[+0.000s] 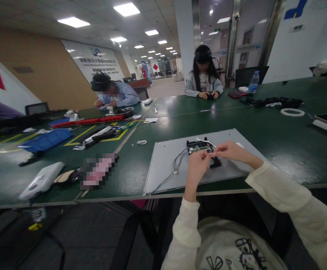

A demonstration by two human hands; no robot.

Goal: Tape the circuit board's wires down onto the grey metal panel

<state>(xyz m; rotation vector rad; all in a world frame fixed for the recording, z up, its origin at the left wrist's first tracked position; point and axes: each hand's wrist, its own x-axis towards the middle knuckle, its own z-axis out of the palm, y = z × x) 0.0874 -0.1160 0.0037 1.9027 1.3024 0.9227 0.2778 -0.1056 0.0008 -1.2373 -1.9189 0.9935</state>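
Observation:
A flat grey panel (166,153) lies on the green table in front of me, with a black bracket holding a green circuit board (201,147) on it. My left hand (198,165) is closed in a pinch at the near edge of the board. Fingertip to fingertip with it, my right hand (231,150) is pinched too, just right of the board. What lies between the fingers is too small to make out. A thin white strip (207,141) runs over the board towards the right fingers. Grey cables (176,165) loop from the board across the panel's left side.
Left of the panel lie a pink phone-like item (101,169), a white device (41,180) and a blue tray (47,140). A white ring (292,112) and a water bottle (253,82) are at the right. Two people (203,78) sit across the table.

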